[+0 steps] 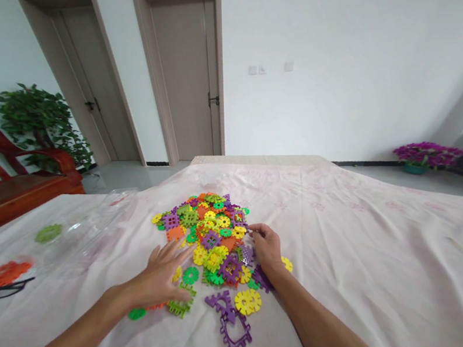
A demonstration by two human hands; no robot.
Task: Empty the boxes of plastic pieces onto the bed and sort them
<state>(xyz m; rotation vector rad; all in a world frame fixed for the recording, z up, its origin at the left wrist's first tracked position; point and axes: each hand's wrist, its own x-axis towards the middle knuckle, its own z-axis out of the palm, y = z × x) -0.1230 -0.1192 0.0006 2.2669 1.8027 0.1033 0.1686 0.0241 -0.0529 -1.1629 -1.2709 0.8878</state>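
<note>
My left hand [162, 277] spreads beside the heap of plastic pieces [211, 239] on the cloth [342, 250], while my right-hand grip pinches at its right edge, on what I cannot tell, best kept light against snagging teeth.

Head view: no text, label, brand, number or sign legible.
</note>
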